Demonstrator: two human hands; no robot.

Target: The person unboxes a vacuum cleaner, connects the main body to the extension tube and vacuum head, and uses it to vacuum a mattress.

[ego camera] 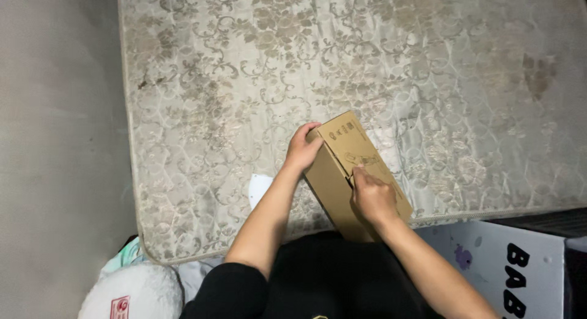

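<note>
While the view looks straight down over the person's lap, these are the parts of the scene from left to right.

Floor: a plain grey strip of floor (61,142) runs down the left side, beside the mattress edge.

Soft white thing: a rounded white item (131,294) with a small red mark sits at the lower left, half out of view; what it is cannot be told.

Mattress: a worn, pale mattress (214,62) with a floral pattern and some dark stains fills most of the view, serving as the work surface that bears the box.

White scrap: a small white piece (258,189) lies on the mattress just beside the left forearm, partly hidden by it.

Left hand: the left hand (302,149) wraps over the far left corner of the box, fingers curled on the top edge, apparently to brace it so it does not slide or tip.

Cardboard box: a brown cardboard box (333,184) stands tilted on the near edge of the mattress, in front of the person's body and between both hands, its printed top face turned up and to the right.

Right hand: the right hand (373,198) is closed, knuckles up, pressing at the top face near a seam; whether it grips a flap or a small tool cannot be told.

Clothing: dark fabric (330,276) covers the person's lap below the box.

White board: a white panel (489,258) with bold black lettering and a small purple mark lies at the lower right, beside the mattress edge.
</note>
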